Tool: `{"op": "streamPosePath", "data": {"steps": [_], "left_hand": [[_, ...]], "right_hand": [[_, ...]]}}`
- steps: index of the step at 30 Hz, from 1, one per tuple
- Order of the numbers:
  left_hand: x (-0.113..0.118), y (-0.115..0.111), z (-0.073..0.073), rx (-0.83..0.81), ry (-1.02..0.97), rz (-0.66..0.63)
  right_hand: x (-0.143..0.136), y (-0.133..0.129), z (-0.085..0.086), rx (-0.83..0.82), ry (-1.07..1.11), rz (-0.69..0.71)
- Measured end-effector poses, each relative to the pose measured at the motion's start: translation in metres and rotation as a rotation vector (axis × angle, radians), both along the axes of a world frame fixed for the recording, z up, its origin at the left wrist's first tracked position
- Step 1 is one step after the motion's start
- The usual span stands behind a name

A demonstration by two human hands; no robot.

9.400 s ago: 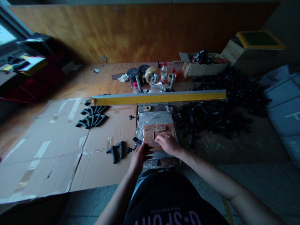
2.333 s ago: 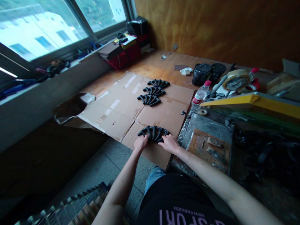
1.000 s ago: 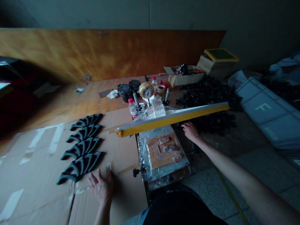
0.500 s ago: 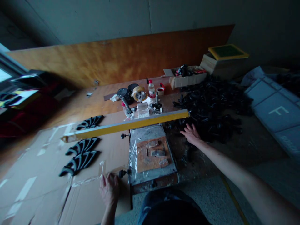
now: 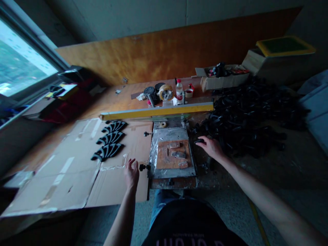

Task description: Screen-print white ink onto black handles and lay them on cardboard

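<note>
My right hand (image 5: 212, 147) is closed, thumb and fingertips pinching a small dark black plastic piece (image 5: 199, 140) just right of the metal plate. Its exact shape is partly hidden by the fingers. Over the cardboard, near a black clamp knob (image 5: 144, 167), my left hand (image 5: 132, 173) is raised with its fingers apart and nothing in it. Between the hands lies the metal plate (image 5: 169, 135), carrying a wooden board (image 5: 164, 164) with small blocks fixed on it. Beyond it a yellow-edged bar or frame (image 5: 159, 111) spans crosswise.
A large pile of black parts (image 5: 246, 116) covers the right side. Rows of curved black pieces (image 5: 107, 152) lie on the cardboard (image 5: 74, 184) at left. Behind the bar stand a bottle (image 5: 179, 90), tape rolls (image 5: 166, 92) and an open carton (image 5: 224, 82).
My right hand has closed on a black piece from the pile and drawn toward the plate. My left hand has lifted off the cardboard. The yellow-edged bar sits farther back, and the view has shifted left.
</note>
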State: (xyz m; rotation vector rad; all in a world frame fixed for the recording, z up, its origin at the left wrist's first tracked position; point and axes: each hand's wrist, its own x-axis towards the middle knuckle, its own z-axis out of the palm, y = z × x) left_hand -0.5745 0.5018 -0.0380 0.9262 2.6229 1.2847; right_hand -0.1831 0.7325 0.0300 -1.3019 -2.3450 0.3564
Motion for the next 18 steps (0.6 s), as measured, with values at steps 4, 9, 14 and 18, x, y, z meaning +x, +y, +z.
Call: {"op": "streamPosePath", "data": {"steps": [4, 9, 14, 18], "left_hand": [[0.016, 0.037, 0.046, 0.175, -0.123, -0.083], [0.025, 0.074, 0.1, 0.363, -0.174, -0.229], [0.021, 0.092, 0.142, 0.492, -0.152, -0.319], [0.02, 0.106, 0.18, 0.644, -0.19, -0.349]], "right_hand": [[-0.069, -0.054, -0.012, 0.162, -0.066, 0.204], [-0.138, -0.071, -0.021, 0.233, -0.156, 0.291], [-0.151, -0.083, -0.017, 0.128, -0.254, 0.29], [-0.137, -0.092, -0.008, 0.063, -0.264, 0.289]]}}
